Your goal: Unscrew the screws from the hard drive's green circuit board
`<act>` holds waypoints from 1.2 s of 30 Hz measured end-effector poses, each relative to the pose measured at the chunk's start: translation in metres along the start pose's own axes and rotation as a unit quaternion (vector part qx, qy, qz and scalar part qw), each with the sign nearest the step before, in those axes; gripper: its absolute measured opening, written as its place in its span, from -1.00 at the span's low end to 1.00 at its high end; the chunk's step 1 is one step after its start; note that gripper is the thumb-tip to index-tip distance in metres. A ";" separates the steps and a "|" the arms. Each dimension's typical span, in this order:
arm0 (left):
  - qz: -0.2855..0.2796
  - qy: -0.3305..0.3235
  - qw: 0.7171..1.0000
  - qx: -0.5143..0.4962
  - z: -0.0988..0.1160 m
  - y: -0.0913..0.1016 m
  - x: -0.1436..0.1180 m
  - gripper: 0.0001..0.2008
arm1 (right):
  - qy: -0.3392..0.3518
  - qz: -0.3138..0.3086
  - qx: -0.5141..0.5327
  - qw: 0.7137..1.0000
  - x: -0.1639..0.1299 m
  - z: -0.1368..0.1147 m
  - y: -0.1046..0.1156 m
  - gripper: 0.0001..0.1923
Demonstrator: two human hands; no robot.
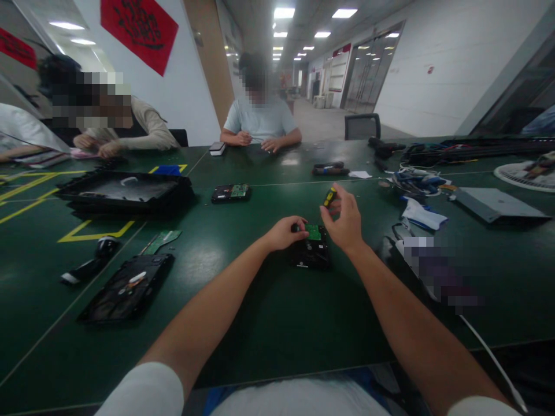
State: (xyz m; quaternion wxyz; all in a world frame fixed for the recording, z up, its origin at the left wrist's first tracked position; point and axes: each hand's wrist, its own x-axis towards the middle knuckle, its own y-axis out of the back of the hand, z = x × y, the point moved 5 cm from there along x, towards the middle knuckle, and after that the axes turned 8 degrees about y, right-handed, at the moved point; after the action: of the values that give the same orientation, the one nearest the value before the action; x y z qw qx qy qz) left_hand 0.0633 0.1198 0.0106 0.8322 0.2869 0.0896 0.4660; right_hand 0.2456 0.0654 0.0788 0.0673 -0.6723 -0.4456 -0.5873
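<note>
Black tray (125, 193) holds what looks like a white strip.

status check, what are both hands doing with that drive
Left hand steadies the hard drive on the green table. Right hand grips a yellow-handled screwdriver above it. Nothing between hands and drive.

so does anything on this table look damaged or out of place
Nothing looks spilled. The hard drive under the left hand lies circuit board up, and an opened laptop shell lies at the left with its insides exposed.
</note>
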 end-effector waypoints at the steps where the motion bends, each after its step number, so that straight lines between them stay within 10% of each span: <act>1: 0.000 0.003 1.000 0.000 0.000 0.000 0.000 -0.86 | -0.001 0.001 -0.001 1.000 0.000 0.000 0.000 -0.31; 36: -0.008 0.006 1.000 0.005 0.001 0.001 -0.001 -0.86 | 0.008 0.002 0.008 1.000 0.001 -0.001 0.001 -0.31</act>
State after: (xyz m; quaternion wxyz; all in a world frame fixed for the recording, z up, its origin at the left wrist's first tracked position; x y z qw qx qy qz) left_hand 0.0629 0.1192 0.0115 0.8336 0.2876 0.0996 0.4609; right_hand 0.2456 0.0650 0.0802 0.0779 -0.6680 -0.4482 -0.5889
